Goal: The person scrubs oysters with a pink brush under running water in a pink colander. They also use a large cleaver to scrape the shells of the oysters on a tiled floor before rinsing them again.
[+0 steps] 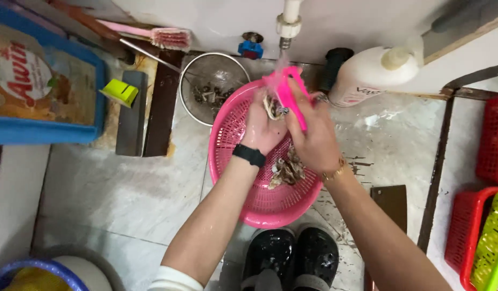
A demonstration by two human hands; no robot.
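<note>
Left hand (261, 126) gripping shell (272, 106), grip closed around it, under tap (288, 24). Right hand (312, 134) clutching pink brush (288, 91), grip tight on handle, bristle end pressing against shell. Both hands hovering over pink basket (233, 134) sitting on tiled floor (125, 183); more shells (286, 170) lying inside. Metal strainer (211, 73) touching basket's far rim. Black shoes (292, 256) just beside basket's near edge
</note>
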